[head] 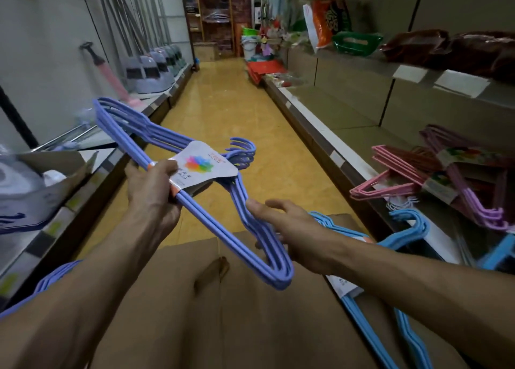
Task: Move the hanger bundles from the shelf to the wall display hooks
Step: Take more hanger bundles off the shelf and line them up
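I hold a bundle of purple-blue hangers (195, 198) flat in front of me, above a cardboard box (195, 313). A white paper label with a coloured flower wraps its middle. My left hand (152, 186) grips the bundle at the label, thumb on top. My right hand (281, 226) holds the bundle's near shoulder, fingers curled around the bars. A light blue hanger bundle (370, 299) lies on the box under my right forearm. Pink hanger bundles (395, 173) and purple ones (473, 198) lie on the right shelf. Wall hooks are not visible.
A narrow shop aisle with a yellow tiled floor (231, 112) runs ahead. The left shelf carries dustpans with long handles (150, 70) and an open carton (53, 168). The right shelving (348, 134) has packaged goods above. More purple-blue hangers (47, 282) sit under my left arm.
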